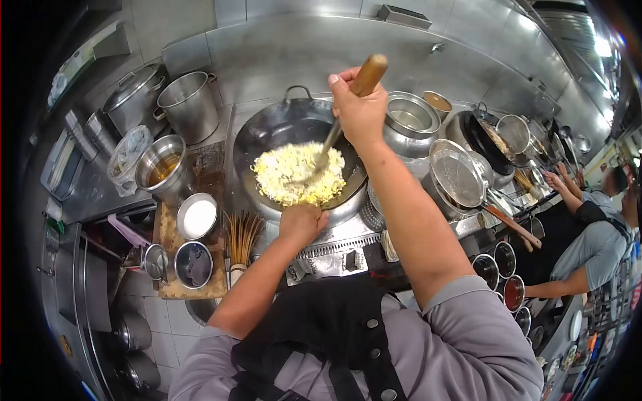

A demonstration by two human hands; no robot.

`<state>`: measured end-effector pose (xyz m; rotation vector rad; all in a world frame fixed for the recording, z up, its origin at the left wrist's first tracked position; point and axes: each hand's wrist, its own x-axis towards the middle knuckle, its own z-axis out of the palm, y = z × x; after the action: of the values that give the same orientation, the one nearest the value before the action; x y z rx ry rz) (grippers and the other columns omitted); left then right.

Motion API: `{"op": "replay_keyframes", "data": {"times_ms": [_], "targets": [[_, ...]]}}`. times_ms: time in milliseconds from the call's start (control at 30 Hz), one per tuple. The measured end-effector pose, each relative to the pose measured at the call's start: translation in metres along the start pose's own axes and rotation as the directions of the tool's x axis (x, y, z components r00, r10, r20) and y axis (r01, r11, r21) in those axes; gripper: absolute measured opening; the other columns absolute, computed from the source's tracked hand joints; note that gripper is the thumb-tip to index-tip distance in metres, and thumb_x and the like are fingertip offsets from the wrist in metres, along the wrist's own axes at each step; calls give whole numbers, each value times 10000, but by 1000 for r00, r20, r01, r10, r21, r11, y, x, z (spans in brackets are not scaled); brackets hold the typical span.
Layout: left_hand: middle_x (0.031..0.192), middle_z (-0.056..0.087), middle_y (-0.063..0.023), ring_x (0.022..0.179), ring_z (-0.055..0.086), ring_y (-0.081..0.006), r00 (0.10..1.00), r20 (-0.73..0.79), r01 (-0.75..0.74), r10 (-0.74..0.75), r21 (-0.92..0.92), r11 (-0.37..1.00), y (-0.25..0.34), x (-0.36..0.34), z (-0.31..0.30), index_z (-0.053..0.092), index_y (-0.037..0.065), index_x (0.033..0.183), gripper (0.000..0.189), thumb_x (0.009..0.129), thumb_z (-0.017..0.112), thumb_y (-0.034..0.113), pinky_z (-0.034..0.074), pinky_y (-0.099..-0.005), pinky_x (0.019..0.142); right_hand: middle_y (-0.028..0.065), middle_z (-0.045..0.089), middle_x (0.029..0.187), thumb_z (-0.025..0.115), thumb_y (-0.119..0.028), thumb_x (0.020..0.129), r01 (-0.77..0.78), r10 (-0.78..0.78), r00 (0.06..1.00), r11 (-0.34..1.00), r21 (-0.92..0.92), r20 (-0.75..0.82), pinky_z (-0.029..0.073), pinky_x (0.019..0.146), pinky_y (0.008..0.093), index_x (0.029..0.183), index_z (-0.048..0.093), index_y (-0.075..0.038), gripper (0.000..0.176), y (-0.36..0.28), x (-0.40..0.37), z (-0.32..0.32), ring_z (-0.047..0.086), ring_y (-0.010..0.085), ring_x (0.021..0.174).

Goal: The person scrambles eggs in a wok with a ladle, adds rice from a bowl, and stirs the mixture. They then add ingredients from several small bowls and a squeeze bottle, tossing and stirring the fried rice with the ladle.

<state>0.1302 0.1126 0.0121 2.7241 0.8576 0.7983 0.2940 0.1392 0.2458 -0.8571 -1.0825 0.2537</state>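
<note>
A large steel wok (271, 130) sits on the burner in front of me, holding a mound of yellow-white fried rice (294, 174). My right hand (358, 110) is closed around the wooden handle of a ladle (366, 73); its metal shaft runs down into the rice. My left hand (302, 224) grips the near rim of the wok, fingers closed on it.
Left of the wok stand steel pots (190, 103), a pot of brown liquid (160, 170), a bowl of white powder (197, 217) and a bundle of sticks (241, 237). Right are a steel container (409, 120), a strainer (458, 174) and sauce bowls (508, 291). Other people work at far right (595, 240).
</note>
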Motion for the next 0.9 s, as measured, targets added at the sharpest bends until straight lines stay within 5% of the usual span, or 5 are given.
{"op": "replay_keyframes", "data": {"times_ms": [133,300,467,567,900], "targets": [[670,663,-145,628,662,-370,957,290,4,2,-18,1000,27,-77,-6,680,96,679,444,961,588,427,521,-526,589,22,589,686,758,-76,906,-36,40,999,992,124,-24,436,453,273,947,622,-19,153,-19,45,-23,527,104,491],[701,674,-128,678,676,-356,975,220,12,-26,62,998,12,-14,-47,692,106,699,454,983,550,430,527,-513,615,38,643,734,785,-108,882,-6,-12,998,964,265,66,457,476,261,913,650,-27,161,-76,29,-14,572,102,530],[741,689,-158,718,686,-372,997,38,60,-61,36,998,9,-23,6,713,96,764,400,953,600,430,549,-494,670,14,584,641,780,-106,908,66,-64,998,991,-115,24,428,472,267,954,631,-27,175,18,4,4,544,99,503],[807,721,-152,737,707,-358,922,387,-8,23,-42,999,29,-78,-21,746,117,831,367,923,640,456,559,-494,663,14,631,709,807,-139,873,-49,49,999,987,154,5,495,599,273,927,650,-34,197,-47,39,-7,586,97,618],[633,628,-150,666,666,-364,994,-101,-51,48,-24,998,13,-37,-2,641,81,622,394,914,674,343,517,-506,611,13,597,665,792,-141,905,51,-50,998,998,-44,32,425,474,252,913,615,-42,203,15,7,9,548,87,508]]}}
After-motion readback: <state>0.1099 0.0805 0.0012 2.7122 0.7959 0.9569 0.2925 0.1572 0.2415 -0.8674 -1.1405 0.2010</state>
